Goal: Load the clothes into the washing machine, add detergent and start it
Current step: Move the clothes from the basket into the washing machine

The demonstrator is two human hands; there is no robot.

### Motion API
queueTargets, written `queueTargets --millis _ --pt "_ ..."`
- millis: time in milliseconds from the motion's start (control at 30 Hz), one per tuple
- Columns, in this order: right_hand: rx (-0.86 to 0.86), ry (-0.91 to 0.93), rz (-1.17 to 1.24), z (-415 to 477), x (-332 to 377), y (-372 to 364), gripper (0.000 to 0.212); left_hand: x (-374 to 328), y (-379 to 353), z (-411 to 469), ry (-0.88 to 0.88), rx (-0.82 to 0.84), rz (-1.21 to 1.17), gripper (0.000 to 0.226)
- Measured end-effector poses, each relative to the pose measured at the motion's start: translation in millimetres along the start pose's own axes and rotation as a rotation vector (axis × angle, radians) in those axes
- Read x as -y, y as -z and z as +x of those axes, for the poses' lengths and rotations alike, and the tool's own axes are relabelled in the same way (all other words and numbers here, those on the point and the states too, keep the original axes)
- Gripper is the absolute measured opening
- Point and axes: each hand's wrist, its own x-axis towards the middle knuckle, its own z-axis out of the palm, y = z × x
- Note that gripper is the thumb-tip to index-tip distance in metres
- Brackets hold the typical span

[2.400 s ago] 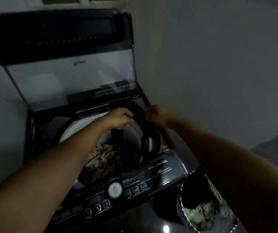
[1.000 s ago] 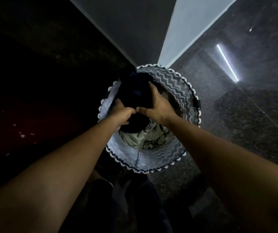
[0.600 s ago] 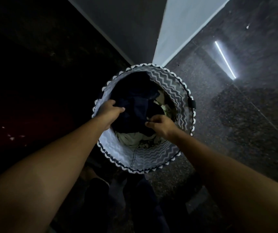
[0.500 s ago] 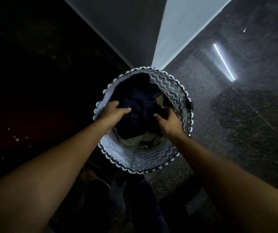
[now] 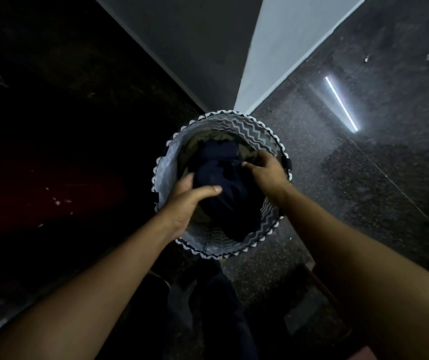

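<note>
A round laundry basket [image 5: 256, 133] with a grey zigzag pattern stands on the floor below me. Inside it lies a dark navy garment [image 5: 221, 175] bunched over a lighter patterned cloth [image 5: 216, 135]. My left hand [image 5: 187, 201] grips the near left side of the navy garment, thumb on top. At the garment's right edge, my right hand [image 5: 266, 172] holds the fabric with curled fingers. The dark front of the washing machine [image 5: 52, 152] fills the left side; its tub and panel are out of view.
A speckled dark floor [image 5: 351, 203] spreads to the right, with a bright strip of reflected light [image 5: 340, 103]. A pale wall corner [image 5: 281, 48] rises behind the basket. My legs [image 5: 221, 307] are below the basket.
I turned from the washing machine's tub down to the basket. Both hands gathered the navy garment, and it now sits bunched higher between them, covering more of the patterned cloth.
</note>
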Motion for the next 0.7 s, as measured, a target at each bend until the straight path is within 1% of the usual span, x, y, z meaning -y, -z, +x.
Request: queueTargets --millis 67,100,133,167,200,267,333,367,400,433,467,500,533,567,633,667,700 --pt "-0.147 0.153 -0.311 -12 1 6 0.037 -9 6 1 0.040 -0.048 -0.116 0.040" --pt "-0.192 0.272 -0.409 -20 1 7 0.047 -14 7 2 0.052 -0.049 -0.165 0.039" --pt "-0.194 0.407 -0.454 -28 2 8 0.056 -20 7 2 0.059 -0.052 -0.217 0.040" --pt "-0.141 0.529 -0.462 -35 4 9 0.063 -26 6 2 0.068 -0.063 -0.260 0.041" --pt "-0.047 0.619 -0.455 -43 6 8 0.069 -33 5 2 0.082 -0.071 -0.306 0.042" --pt "0.103 0.717 -0.496 -56 5 2 0.088 -46 4 0 0.120 -0.023 -0.379 0.045" --pt "0.171 0.766 -0.623 -62 5 -2 0.110 -59 -2 -10 0.180 0.085 -0.374 0.046" --pt "0.179 0.778 -0.674 -61 6 -4 0.114 -65 -5 -16 0.200 0.146 -0.351 0.047" --pt "0.173 0.787 -0.691 -60 8 -6 0.110 -67 -6 -19 0.208 0.196 -0.317 0.049" --pt "0.154 0.781 -0.668 -57 7 -9 0.098 -70 -5 -23 0.204 0.239 -0.296 0.049" --pt "0.136 0.751 -0.587 -54 9 -12 0.081 -71 -1 -24 0.202 0.270 -0.277 0.048" --pt "0.134 0.675 -0.432 -51 10 -15 0.063 -72 7 -25 0.202 0.281 -0.265 0.047" --pt "0.124 0.560 -0.227 -54 16 -16 0.047 -72 16 -23 0.206 0.285 -0.249 0.044" --pt "0.106 0.420 0.001 -56 20 -16 0.037 -71 25 -20 0.214 0.265 -0.220 0.041" --pt "0.038 0.105 0.460 -62 29 -13 0.031 -64 42 -13 0.209 0.121 -0.066 0.034" --pt "-0.014 -0.019 0.656 -61 33 -9 0.029 -59 46 -11 0.192 0.038 0.050 0.034" --pt "-0.050 -0.090 0.831 -60 35 -3 0.029 -54 50 -10 0.182 -0.011 0.173 0.037"
